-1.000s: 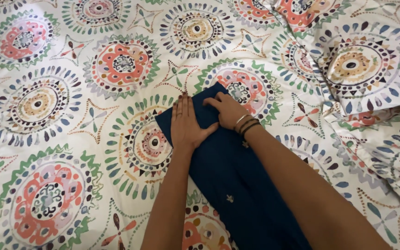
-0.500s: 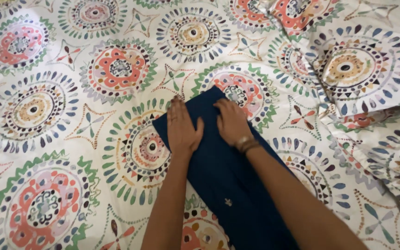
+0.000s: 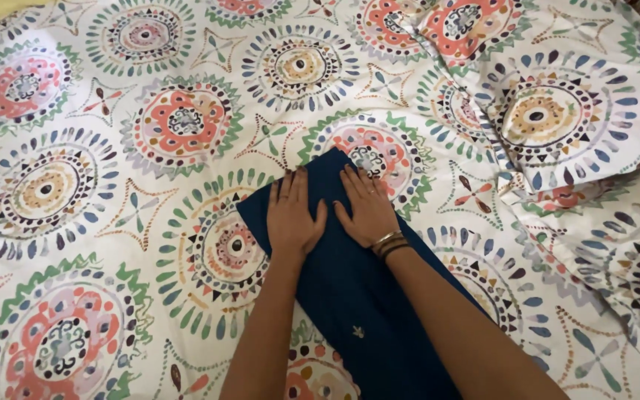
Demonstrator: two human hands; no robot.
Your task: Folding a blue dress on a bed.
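Observation:
A dark blue folded cloth (image 3: pixel 350 296) with a small pale embroidered motif lies in a long strip on the patterned bedsheet (image 3: pixel 75 185). It runs from the middle of the view toward the bottom. My left hand (image 3: pixel 290 215) rests flat on the cloth's far end, fingers together and palm down. My right hand (image 3: pixel 364 207) lies flat beside it on the same end, with bangles at the wrist. Both palms press on the fabric and neither grips it.
The white sheet is printed with large round floral patterns in red, green, blue and ochre. A pillow (image 3: pixel 557 118) in the same print sits at the upper right, with rumpled folds of sheet below it.
My right hand has turned from lying sideways across the cloth's tip to lying flat beside my left hand. Both hands have slid slightly down the cloth.

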